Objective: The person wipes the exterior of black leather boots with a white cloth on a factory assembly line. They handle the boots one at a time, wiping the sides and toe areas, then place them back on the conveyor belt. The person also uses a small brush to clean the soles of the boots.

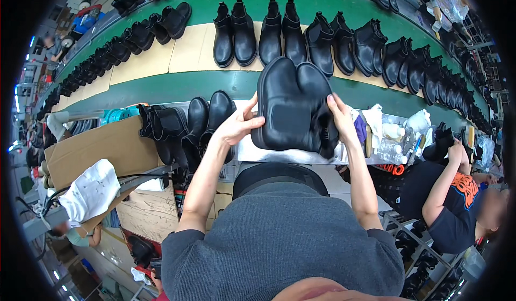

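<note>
- A pair of smooth black leather ankle boots (287, 119) was held up, toes away from the wearer, over a silver metal worktop (251, 153).
- The grip was clamped on both sides, left hand (236, 127) at the sole edge, right hand (342, 119) near the shaft opening; uneven pressure could have let one boot slip.
- Rubbing together might have scuffed the leather.
- Swinging forward might have knocked the row of standing black boots (244, 38).
- A low rightward sweep could have toppled the clear plastic bottles (388, 149).

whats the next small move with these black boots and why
Probably lower the held black boots onto the silver worktop: the left hand and right hand hold them from opposite sides, seemingly raised, with the worktop showing beneath.
</note>
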